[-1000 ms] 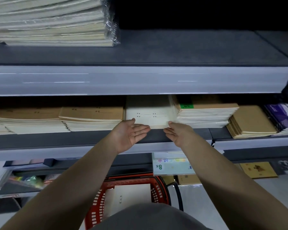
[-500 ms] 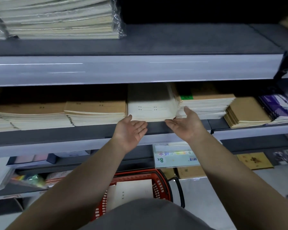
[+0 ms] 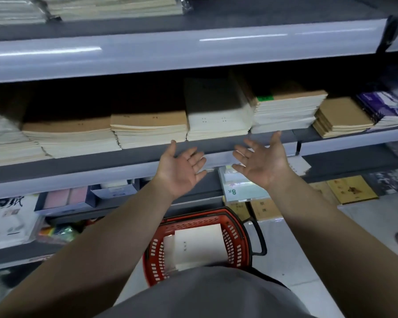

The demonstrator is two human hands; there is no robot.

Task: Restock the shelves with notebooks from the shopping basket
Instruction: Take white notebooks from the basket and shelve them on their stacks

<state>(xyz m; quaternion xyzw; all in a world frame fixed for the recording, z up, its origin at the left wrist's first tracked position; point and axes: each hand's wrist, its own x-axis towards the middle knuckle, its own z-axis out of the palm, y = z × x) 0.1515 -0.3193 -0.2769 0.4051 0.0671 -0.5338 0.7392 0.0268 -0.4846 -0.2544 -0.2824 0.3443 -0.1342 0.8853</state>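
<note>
A stack of cream notebooks (image 3: pixel 216 120) lies on the middle shelf (image 3: pixel 124 154), between tan stacks. My left hand (image 3: pixel 182 167) and my right hand (image 3: pixel 260 161) hover just in front of the shelf edge below that stack, palms up, fingers spread, holding nothing. On the floor below, between my arms, stands the red shopping basket (image 3: pixel 237 239) with cream notebooks (image 3: pixel 198 244) lying inside it.
Tan notebook stacks (image 3: pixel 147 129) lie to the left, a green-tagged stack (image 3: pixel 285 109), brown pads (image 3: pixel 342 118) and purple books (image 3: pixel 386 106) to the right. Wrapped notebooks (image 3: pixel 106 5) fill the top shelf. Lower shelves hold packaged paper (image 3: pixel 241 187). White floor lies to the right.
Both hands have let go of the cream stack and drawn back from the shelf, opening palm up. The view has tilted down, showing more of the basket.
</note>
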